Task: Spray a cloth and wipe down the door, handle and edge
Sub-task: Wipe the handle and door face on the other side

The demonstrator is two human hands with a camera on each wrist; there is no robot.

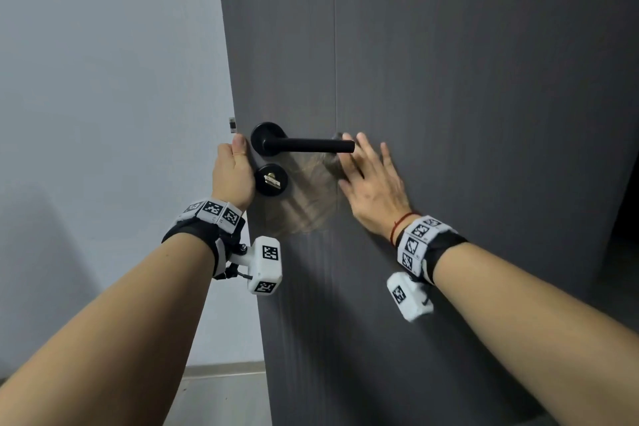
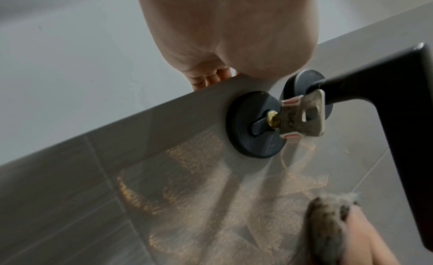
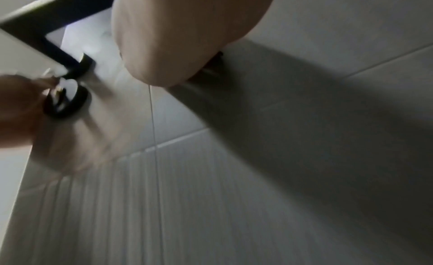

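Two hands on door [image 1: 466, 86]: left hand [image 1: 232, 172] grip curled round door edge [image 1: 231, 104]; right hand [image 1: 373, 183] flat, fingers straight, pressing cloth [image 1: 334, 166] just beside handle [image 1: 307, 145].

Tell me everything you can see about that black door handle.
The handle is a matte black lever, metal by its look, with a straight square-edged bar lying level from a round rose near the door edge. Its free end points right, just by the right hand. Below it sits a matching round lock plate with a key in it. The left hand grips the door edge beside it. Neither hand holds it.
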